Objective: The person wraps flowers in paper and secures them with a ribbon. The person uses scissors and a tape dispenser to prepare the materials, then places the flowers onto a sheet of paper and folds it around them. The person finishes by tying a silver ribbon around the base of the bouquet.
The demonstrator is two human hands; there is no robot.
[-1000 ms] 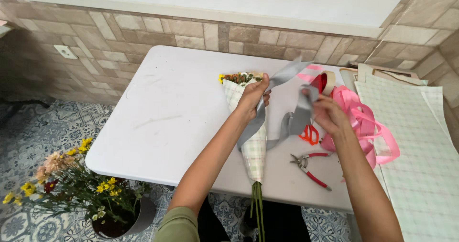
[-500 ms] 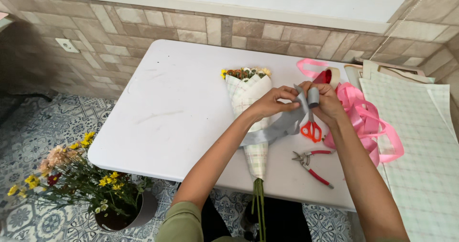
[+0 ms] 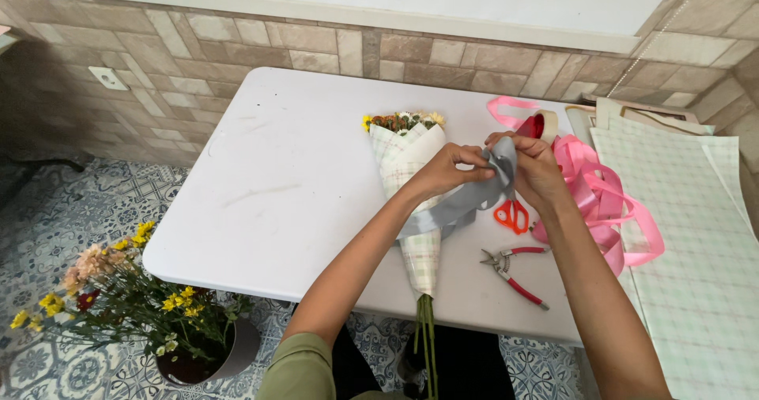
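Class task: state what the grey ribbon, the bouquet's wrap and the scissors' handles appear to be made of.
Grey ribbon: likely satin fabric; soft sheen, limp folds.
Bouquet's wrap: probably matte checked paper; it holds a stiff cone.
Scissors' handles: apparently glossy orange plastic.

Both hands, left hand (image 3: 447,171) and right hand (image 3: 536,167), pinch a grey ribbon (image 3: 466,198) above the wrapped bouquet (image 3: 411,186) on the white table (image 3: 277,179).

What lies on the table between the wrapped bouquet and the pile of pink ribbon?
In the head view, orange-handled scissors and red-handled pliers lie between the bouquet and the pink ribbon, below the grey ribbon that both hands hold.
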